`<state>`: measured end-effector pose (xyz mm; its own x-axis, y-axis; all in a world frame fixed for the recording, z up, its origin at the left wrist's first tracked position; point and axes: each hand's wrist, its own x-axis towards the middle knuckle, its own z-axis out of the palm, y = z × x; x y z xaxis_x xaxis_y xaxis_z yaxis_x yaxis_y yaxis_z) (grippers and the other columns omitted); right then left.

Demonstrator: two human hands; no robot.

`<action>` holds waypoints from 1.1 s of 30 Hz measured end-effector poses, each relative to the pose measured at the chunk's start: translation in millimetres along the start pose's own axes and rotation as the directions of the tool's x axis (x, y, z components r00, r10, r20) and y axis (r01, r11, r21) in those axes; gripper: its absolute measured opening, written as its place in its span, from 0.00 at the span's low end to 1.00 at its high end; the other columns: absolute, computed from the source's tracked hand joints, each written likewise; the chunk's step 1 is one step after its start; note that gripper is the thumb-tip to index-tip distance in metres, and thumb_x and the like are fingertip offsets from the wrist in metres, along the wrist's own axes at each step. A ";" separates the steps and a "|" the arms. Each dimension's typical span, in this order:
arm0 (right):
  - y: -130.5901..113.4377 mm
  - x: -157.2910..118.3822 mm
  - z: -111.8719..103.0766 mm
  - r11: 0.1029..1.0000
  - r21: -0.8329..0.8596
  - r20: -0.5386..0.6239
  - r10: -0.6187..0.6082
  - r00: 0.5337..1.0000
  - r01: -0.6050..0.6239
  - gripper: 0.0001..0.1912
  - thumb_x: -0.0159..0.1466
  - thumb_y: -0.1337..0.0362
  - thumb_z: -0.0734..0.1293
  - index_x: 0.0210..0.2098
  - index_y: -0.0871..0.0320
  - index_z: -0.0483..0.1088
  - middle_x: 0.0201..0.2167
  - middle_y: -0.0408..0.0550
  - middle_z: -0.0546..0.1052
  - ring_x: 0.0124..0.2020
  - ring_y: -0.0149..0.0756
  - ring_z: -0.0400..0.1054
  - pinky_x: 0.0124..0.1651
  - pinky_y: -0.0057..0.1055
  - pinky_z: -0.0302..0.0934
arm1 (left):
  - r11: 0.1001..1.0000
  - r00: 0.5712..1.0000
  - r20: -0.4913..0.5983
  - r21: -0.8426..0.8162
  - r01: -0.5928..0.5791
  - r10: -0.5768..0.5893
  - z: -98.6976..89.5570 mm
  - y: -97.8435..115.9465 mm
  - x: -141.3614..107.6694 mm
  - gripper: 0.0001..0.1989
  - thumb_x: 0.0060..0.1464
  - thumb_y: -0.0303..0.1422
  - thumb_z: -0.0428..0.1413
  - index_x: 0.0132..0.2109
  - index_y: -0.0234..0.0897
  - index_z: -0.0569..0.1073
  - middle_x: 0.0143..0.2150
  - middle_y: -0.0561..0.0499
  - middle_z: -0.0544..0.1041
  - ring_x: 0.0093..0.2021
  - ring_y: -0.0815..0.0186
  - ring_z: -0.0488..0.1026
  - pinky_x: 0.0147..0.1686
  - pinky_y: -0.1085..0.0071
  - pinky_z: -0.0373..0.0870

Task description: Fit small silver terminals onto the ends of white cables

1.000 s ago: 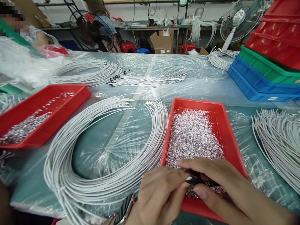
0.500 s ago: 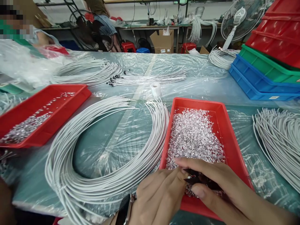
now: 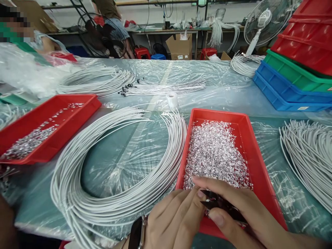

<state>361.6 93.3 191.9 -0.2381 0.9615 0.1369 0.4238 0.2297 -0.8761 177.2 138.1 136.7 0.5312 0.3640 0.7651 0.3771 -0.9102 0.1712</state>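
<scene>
My right hand (image 3: pixel 233 207) grips black tweezers (image 3: pixel 220 204) between thumb and forefinger, their tips pointing left over the near end of a red tray (image 3: pixel 259 162). The tray holds a heap of small silvery metal parts (image 3: pixel 215 152). My left hand (image 3: pixel 176 218), with a dark watch strap at the wrist, has its fingertips pinched at the tweezer tips; whether a part sits between them is too small to tell. A large coil of white wires (image 3: pixel 109 204) lies just left of the tray.
A second red tray (image 3: pixel 64 117) with fewer metal parts sits at left. More white wire bundles (image 3: pixel 308 155) lie at right and across the table (image 3: pixel 228 93). Stacked blue, green and red bins (image 3: pixel 290 79) stand far right. A small white tape roll (image 3: pixel 172 99) sits mid-table. A person sits far left.
Both hands have drawn slightly toward me and lower in the picture; the tweezers now show more clearly. Tray and wires have not moved.
</scene>
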 end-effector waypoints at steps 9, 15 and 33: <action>-2.5 0.4 3.3 0.995 0.021 0.006 0.093 0.996 -0.093 0.17 0.68 0.64 0.59 0.56 0.54 0.66 0.43 0.48 0.77 0.40 0.40 0.75 0.41 0.28 0.73 | 0.996 0.995 -0.064 -0.060 0.072 -0.076 -6.8 -2.7 17.6 0.09 0.60 0.21 0.51 0.47 0.25 0.70 0.29 0.44 0.81 0.27 0.67 0.78 0.29 0.76 0.78; 8.5 5.5 9.4 0.968 0.194 -0.030 0.169 0.985 -0.160 0.12 0.68 0.61 0.62 0.51 0.49 0.67 0.25 0.40 0.69 0.23 0.31 0.64 0.27 0.24 0.63 | 0.989 0.986 -0.077 -0.054 0.141 -0.145 -1.4 -5.2 16.6 0.08 0.60 0.20 0.51 0.46 0.27 0.69 0.28 0.46 0.79 0.25 0.70 0.75 0.24 0.78 0.72; 7.8 11.9 -4.3 0.838 0.459 0.036 0.315 0.948 -0.296 0.02 0.62 0.66 0.67 0.32 0.55 0.69 0.21 0.36 0.54 0.22 0.27 0.48 0.24 0.24 0.45 | 0.995 0.995 -0.092 -0.096 0.017 -0.026 14.1 0.8 24.4 0.07 0.59 0.18 0.51 0.45 0.23 0.69 0.27 0.41 0.79 0.27 0.65 0.76 0.21 0.72 0.71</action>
<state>365.8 107.1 188.6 -0.1234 0.9789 -0.1628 0.0240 -0.1610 -0.9867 201.2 149.0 146.8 0.4487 0.3678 0.8145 0.3118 -0.9185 0.2430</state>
